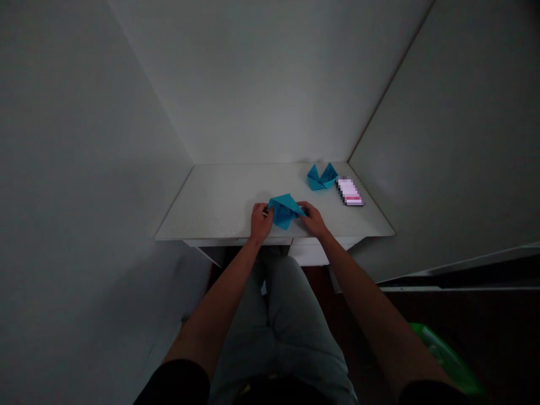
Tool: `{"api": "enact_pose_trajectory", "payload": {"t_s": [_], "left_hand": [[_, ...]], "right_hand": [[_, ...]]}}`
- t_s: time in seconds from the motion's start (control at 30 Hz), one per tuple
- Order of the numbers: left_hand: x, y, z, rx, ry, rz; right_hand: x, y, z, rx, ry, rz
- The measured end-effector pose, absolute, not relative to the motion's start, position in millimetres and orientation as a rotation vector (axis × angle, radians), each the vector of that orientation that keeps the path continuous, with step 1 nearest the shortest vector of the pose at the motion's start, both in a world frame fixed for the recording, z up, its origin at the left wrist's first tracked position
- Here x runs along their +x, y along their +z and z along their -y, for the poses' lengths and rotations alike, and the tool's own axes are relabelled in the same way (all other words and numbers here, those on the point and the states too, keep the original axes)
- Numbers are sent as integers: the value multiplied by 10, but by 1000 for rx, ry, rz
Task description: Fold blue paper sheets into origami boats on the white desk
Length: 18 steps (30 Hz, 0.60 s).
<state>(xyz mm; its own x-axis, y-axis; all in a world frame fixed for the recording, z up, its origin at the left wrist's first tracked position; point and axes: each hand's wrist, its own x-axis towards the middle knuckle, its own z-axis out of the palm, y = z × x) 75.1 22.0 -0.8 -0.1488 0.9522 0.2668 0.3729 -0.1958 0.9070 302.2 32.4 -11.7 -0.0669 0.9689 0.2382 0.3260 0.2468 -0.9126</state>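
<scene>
A folded piece of blue paper [286, 209] is held up between my two hands, just above the front part of the white desk [228, 194]. My left hand [261, 220] pinches its left corner, and my right hand [312, 218] grips the right corner. The paper has several creases, with a flap pointing down toward me. Some fingertips are hidden behind it. Farther back on the right lies a second blue folded paper piece [322, 177] with two raised points; neither hand touches it.
A phone [350, 192] with a lit, blurred screen lies at the desk's right side. Walls close in the desk at the back, left and right. Below the front edge is a white drawer [309, 254]. A green container [447, 360] stands low at the right.
</scene>
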Motion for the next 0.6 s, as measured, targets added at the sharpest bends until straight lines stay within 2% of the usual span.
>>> {"api": "enact_pose_trajectory", "payload": {"t_s": [0.13,0.33,0.6], "left_hand": [[766,-16,-212,1584,1270,-1496],[750,-27,-218,1370,1377,-1393],[690,-3,-219,1630,1260,-1250]], "right_hand": [[3016,-87,-305,-1245,822,1577],[3056,-126,-340,-1289,736,1725],[3055,-149,-324,-1357,751,1855]]}}
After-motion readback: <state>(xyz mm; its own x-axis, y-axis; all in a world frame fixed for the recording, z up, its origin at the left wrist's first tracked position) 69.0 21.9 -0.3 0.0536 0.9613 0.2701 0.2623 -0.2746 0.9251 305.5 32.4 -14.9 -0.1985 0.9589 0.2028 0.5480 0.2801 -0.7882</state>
